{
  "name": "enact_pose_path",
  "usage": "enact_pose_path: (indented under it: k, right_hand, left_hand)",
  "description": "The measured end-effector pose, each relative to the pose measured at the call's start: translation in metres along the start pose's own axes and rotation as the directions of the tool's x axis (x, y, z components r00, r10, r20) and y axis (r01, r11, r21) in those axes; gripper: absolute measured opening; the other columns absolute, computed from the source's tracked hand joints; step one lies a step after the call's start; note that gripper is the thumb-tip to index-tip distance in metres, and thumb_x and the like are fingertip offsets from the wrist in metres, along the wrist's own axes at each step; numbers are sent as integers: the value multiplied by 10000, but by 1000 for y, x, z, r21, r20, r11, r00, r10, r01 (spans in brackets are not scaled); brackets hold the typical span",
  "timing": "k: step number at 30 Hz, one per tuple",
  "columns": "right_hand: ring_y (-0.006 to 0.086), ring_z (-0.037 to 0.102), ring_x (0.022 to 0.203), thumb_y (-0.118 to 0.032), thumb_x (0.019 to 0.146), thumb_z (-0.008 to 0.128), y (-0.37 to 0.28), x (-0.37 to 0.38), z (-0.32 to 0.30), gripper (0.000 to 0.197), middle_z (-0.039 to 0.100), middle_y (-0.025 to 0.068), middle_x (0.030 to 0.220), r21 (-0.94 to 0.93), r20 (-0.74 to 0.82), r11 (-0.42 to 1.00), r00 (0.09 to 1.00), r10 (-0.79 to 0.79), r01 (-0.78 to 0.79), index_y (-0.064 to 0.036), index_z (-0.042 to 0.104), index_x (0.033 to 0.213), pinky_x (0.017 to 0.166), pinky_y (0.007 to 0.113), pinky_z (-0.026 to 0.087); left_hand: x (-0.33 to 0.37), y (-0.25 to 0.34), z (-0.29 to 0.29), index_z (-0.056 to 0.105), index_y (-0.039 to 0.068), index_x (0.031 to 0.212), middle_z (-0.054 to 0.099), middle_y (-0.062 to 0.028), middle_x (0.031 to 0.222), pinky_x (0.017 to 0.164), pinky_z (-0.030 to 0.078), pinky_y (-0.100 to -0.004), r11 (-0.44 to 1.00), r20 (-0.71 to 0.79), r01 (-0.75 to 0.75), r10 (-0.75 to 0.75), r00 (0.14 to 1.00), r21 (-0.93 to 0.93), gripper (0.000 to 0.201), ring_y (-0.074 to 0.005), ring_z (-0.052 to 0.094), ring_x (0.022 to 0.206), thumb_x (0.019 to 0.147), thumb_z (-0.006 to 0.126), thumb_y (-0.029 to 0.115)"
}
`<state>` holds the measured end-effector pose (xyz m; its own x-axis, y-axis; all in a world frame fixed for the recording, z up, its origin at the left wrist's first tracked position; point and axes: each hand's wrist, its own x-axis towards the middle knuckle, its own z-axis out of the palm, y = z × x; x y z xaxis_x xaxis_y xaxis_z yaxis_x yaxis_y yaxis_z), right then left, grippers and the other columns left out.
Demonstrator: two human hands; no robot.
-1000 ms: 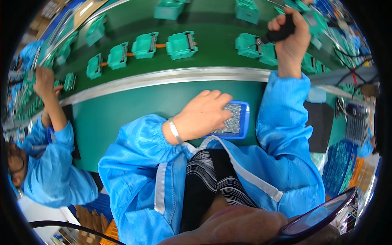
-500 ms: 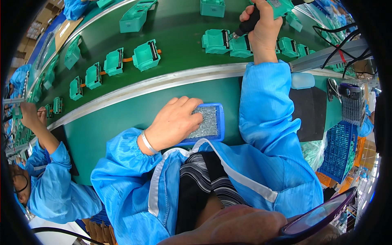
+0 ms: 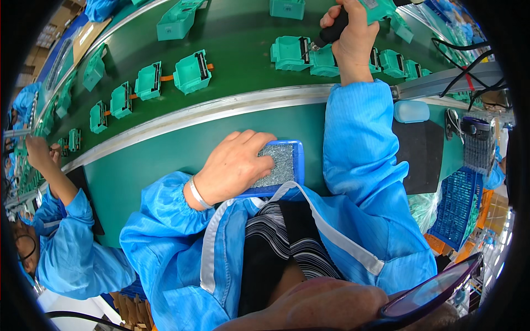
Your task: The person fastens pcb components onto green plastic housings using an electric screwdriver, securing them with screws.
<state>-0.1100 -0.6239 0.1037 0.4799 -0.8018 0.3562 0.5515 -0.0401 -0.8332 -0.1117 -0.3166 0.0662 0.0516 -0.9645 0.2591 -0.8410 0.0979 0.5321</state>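
We see teal housings (image 3: 189, 76) in smooth, semi-matt plastic. Blue tray (image 3: 300, 160): glossy plastic; small parts (image 3: 281, 164) inside look bright metal, rough in mass. Rail (image 3: 248, 103): metal, dull sheen. Belt (image 3: 237, 38): smooth, faintly glossy. Sleeve (image 3: 359, 132): thin, shiny, creased cloth. Tool grip (image 3: 334, 32): matt black. We read black sheet (image 3: 419, 160) as matt, material unclear.

On the right are a pale blue box (image 3: 411, 111), a black mat (image 3: 420, 157) and, lower down, a blue crate (image 3: 454, 209). Far left is another person (image 3: 83, 251) in blue.

Blue jacket (image 3: 361, 220) over striped top (image 3: 269, 225); silvery bracelet (image 3: 197, 193); purple-rimmed glasses (image 3: 433, 291).
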Motion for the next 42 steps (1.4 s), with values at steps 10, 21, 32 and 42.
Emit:
enact_pose_path:
  k: [10,21,32,42]
  right_hand:
    - [164,571,533,-292,943,710,14,3,-11,261,587,44,677,14,73,999,997,36,-37,-50,622,905,492,287,447]
    - [171,587,567,-281,929,720,13,-22,9,273,596,53,717,133,256,990,967,15,-50,-46,608,1011,531,295,480]
    - [228,587,549,-390,973,596,-44,-46,25,374,607,97,718,475,473,805,875,106,-354,-30,614,1072,559,379,506]
    - [219,595,647,-364,981,572,-62,-68,27,394,619,106,786,433,659,759,745,101,-486,1,621,1122,630,394,477]
  left_hand:
    - [6,2,0,703,110,827,642,-99,1284,870,494,-430,998,-1,13,-13,1000,-65,191,-298,632,1029,717,828,204]
    - [11,5,10,726,119,858,651,-103,1303,871,510,-432,998,-55,46,-48,997,-41,176,-307,652,1081,743,822,212]
    - [16,-5,15,700,36,845,656,-89,1239,866,533,-311,738,-227,281,-506,832,-613,147,-186,654,1031,788,835,44]
    - [23,-23,24,740,-9,927,641,-61,1083,909,475,-285,583,-310,165,-625,717,-796,76,-150,601,1001,912,754,64]
